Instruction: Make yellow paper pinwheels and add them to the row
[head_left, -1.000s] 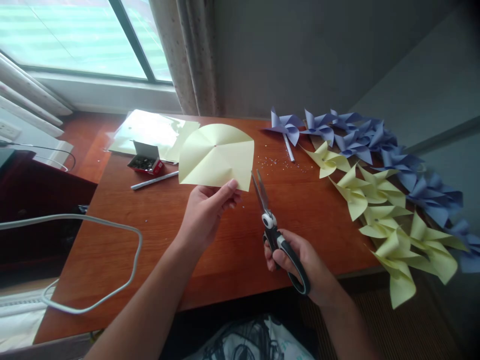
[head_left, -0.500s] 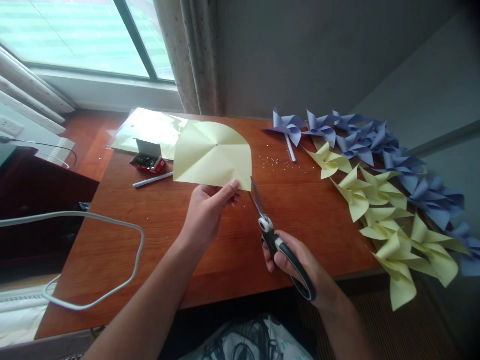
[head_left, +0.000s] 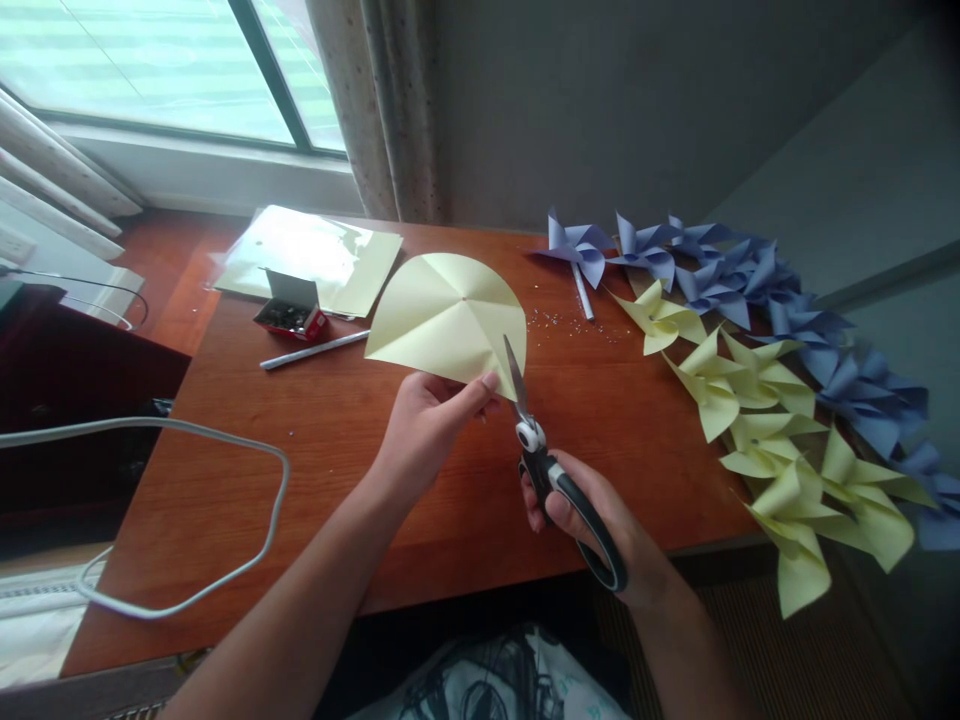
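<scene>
The left hand [head_left: 424,425] pinches the yellow paper [head_left: 448,320] by its lower edge, thumb on top. The right hand [head_left: 592,515] grips the scissors [head_left: 551,465], blades nearly closed on the paper's edge.

Wood table [head_left: 337,450] w/ pinwheels [head_left: 757,390], pen [head_left: 315,350]

No text, label, brand, number or sign can be read on anything here.
</scene>
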